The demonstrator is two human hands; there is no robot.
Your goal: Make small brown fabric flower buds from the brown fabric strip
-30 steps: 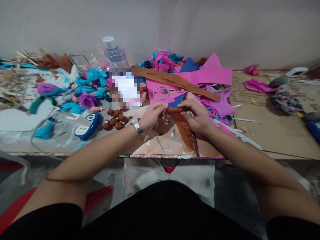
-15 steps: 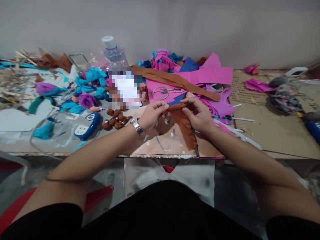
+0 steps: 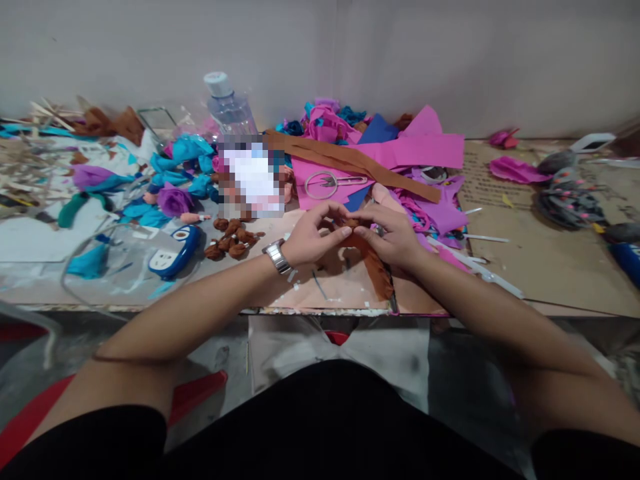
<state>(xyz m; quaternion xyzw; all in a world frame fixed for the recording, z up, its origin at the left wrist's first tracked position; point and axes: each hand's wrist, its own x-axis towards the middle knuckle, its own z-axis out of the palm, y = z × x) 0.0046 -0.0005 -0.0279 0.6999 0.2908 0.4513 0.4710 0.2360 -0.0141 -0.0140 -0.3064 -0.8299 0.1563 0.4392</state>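
A strip of brown crepe paper hangs from between my two hands, its lower end reaching the table near the front edge. My left hand pinches the gathered upper end with thumb and forefinger. Against it, my right hand closes on the same end, fingertips meeting those of the left. The bunched part is mostly covered by fingers. Left of my hands lies a group of small brown wrapped balls. Just beyond them, small thread snips rest on pink paper, below a long flat brown strip.
A clear bottle with a white cap stands at the back, near a blurred-out patch. Blue and purple paper flowers and a blue power strip lie left. White sticks and a dark round object with pink dots are right.
My hands have come together, and the top of the brown strip, stretched between them before, is now bunched up in the fingers. Less of the strip shows.
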